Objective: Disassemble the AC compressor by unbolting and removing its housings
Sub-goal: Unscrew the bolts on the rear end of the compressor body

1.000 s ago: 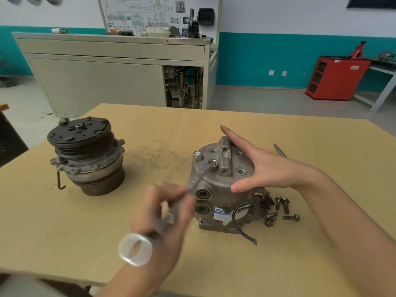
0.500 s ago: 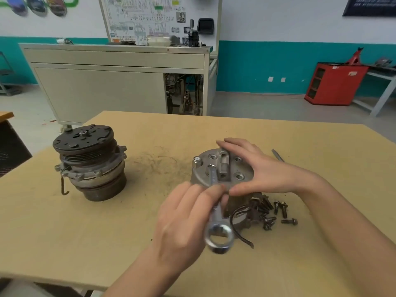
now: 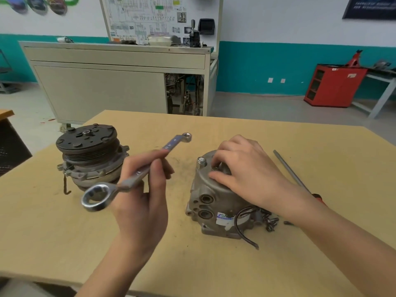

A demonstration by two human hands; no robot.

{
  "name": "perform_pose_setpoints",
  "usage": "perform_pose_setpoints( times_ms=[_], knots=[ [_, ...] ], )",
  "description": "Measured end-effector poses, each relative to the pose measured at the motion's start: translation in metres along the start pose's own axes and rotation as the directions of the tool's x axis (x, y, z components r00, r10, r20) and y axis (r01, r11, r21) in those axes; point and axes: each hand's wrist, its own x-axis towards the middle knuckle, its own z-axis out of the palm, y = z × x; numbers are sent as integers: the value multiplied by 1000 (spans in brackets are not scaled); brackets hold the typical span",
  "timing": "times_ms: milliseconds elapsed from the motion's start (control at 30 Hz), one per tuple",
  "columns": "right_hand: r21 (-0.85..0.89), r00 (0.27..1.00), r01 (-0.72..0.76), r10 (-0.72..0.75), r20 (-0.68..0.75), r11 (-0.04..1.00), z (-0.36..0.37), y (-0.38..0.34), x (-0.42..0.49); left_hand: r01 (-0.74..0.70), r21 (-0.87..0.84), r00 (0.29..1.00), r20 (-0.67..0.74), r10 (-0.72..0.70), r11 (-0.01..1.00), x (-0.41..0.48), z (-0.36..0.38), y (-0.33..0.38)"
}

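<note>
A grey aluminium compressor housing stands on the wooden table, right of centre, with one bolt upright at its top left edge. My right hand lies over the top of the housing, its fingertips curled onto something I cannot make out on the top face. My left hand holds a double ring spanner by the shaft, lifted in the air left of the housing. A second compressor with a black clutch plate stands at the left.
Loose bolts lie beside the housing's right base, with a black cable curling in front. A screwdriver lies on the table behind my right forearm. A grey cabinet stands beyond the table's far edge.
My left hand has lifted the spanner off the housing's top and swung it left and up. My right hand's fingers have curled down onto the housing top.
</note>
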Motion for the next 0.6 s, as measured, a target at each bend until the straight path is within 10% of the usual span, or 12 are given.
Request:
perform_pose_setpoints(
  times_ms=[367, 600],
  knots=[
    [312, 990, -128, 141, -19, 942, -16, 20, -2, 313, -220, 950, 94, -299, 924, 16, -2, -1],
    [546, 934, -352, 249, 256, 760, 18, 38, -7, 869, -425, 473, 567, -674, 253, 84, 49, -62]
  ],
)
